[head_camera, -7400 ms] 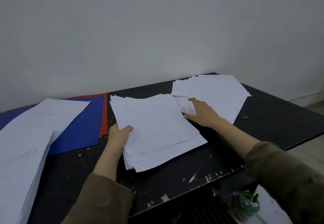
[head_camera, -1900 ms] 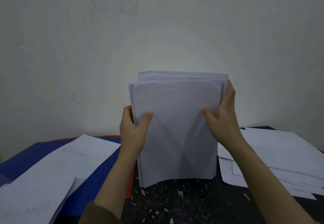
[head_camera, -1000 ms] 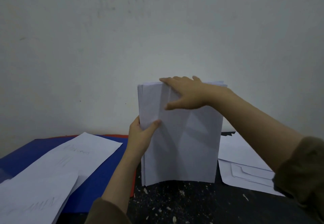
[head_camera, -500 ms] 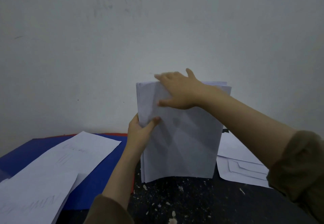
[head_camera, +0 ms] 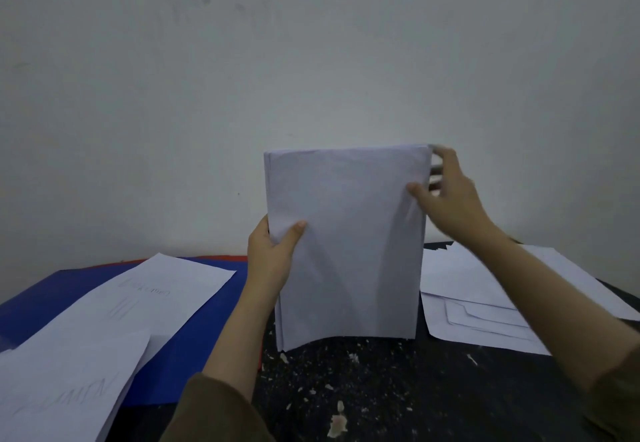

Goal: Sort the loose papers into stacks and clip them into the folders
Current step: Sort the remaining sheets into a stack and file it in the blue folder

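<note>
Papers (head_camera: pixel 346 244) stand on edge on the worktop (head_camera: pixel 398 389), centre frame; left hand (head_camera: pixel 272 258) grips one side, right hand (head_camera: pixel 446 199) pinches the upper corner. Loosened grip could fan the sheets out.

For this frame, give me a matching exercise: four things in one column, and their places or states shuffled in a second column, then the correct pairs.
Column one:
1. paper stack
2. blue folder
3. left hand
4. right hand

Column two:
A. at the stack's upper right edge, thumb on its front
B. lies flat on the left of the table, partly under loose sheets
C. stands upright, bottom edge on the table
D. grips the stack's left edge, thumb on its front

Pairs: 1-C, 2-B, 3-D, 4-A
</note>
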